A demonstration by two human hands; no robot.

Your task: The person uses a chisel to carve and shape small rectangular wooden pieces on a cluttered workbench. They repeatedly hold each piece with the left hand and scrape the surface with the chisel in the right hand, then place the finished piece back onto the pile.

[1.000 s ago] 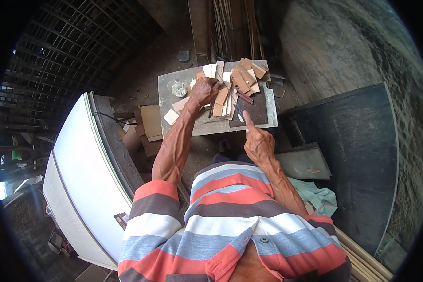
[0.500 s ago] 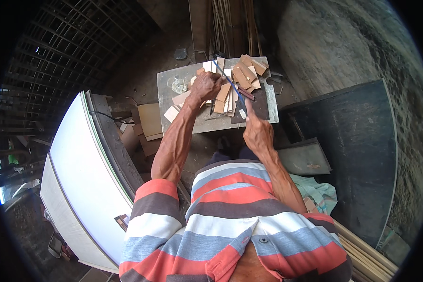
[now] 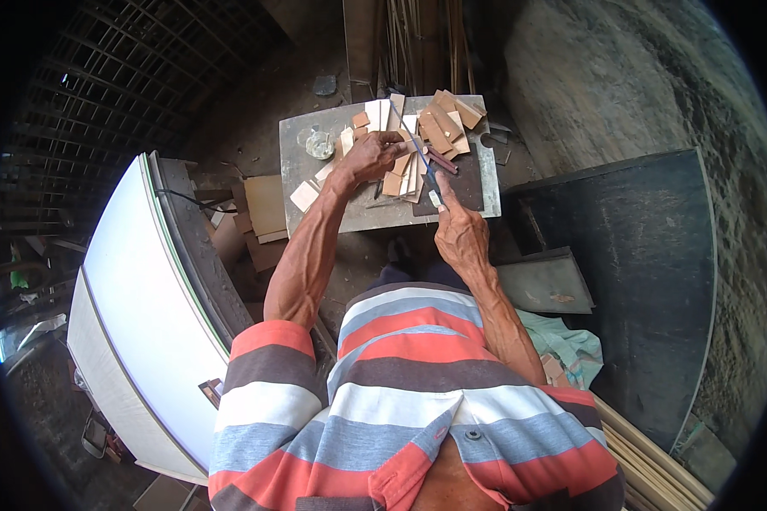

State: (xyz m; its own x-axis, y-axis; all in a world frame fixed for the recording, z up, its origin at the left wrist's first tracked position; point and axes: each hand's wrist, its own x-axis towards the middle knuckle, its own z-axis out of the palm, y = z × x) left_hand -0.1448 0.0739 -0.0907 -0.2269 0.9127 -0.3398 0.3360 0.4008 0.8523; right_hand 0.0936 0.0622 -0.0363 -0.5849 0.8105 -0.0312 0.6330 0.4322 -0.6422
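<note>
My right hand (image 3: pixel 463 234) is closed round the handle end of a slim blue saw (image 3: pixel 417 146), its index finger laid along the top. The saw slants away to the upper left across the pile of wood. To its left, my left hand (image 3: pixel 373 159) is closed on a small wooden piece (image 3: pixel 412 146) beside the blade; the fingers partly hide it. Brown and pale wooden pieces (image 3: pixel 437 132) lie heaped around both hands on a small grey table (image 3: pixel 349 219). A few dark reddish sticks (image 3: pixel 441 160) rest just right of the saw.
A clear round container (image 3: pixel 320 146) stands at the table's left. A large white panel (image 3: pixel 158 298) leans at my left, a dark board (image 3: pixel 631 255) at my right. Long strips (image 3: pixel 656 460) lie low right, near a pale green sack (image 3: pixel 571 347). Timber (image 3: pixel 362 43) stands beyond the table.
The saw has slid a little toward me along its length, with my right hand slightly lower and left. My left hand stays by the blade. The whole view has shifted slightly.
</note>
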